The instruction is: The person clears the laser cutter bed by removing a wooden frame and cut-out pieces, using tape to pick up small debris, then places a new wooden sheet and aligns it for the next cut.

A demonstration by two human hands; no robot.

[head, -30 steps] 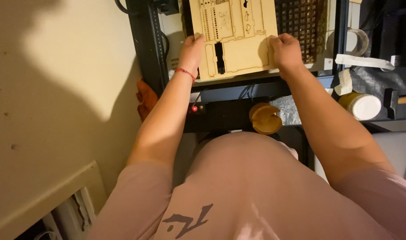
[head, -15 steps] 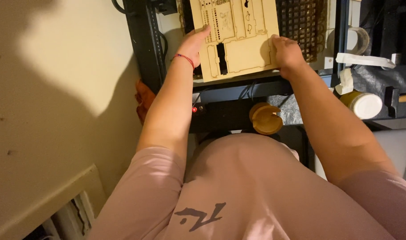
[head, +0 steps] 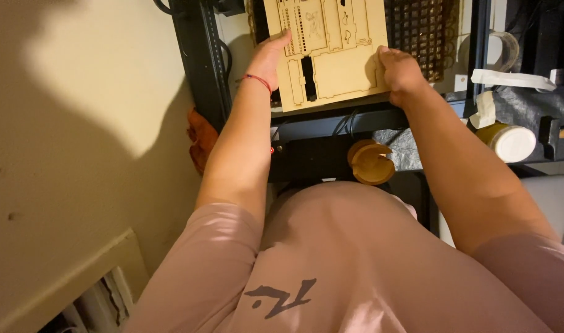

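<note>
Gripping a thin cut wooden sheet (head: pixel 331 52) at both side edges, the person holds it flat over a dark grid bed (head: pixel 417 31) inside a black frame (head: pixel 201 68). Left hand (head: pixel 269 55) lies along the left edge, fingers extended and curled lightly over it; right hand (head: pixel 402 74) is closed around the near right corner. A hold on each side keeps so thin a sheet level and steady (it has many cut-out slots). A round wooden piece (head: pixel 371 163) sits lower, near the body; a tape roll (head: pixel 510 140) lies to the right.
</note>
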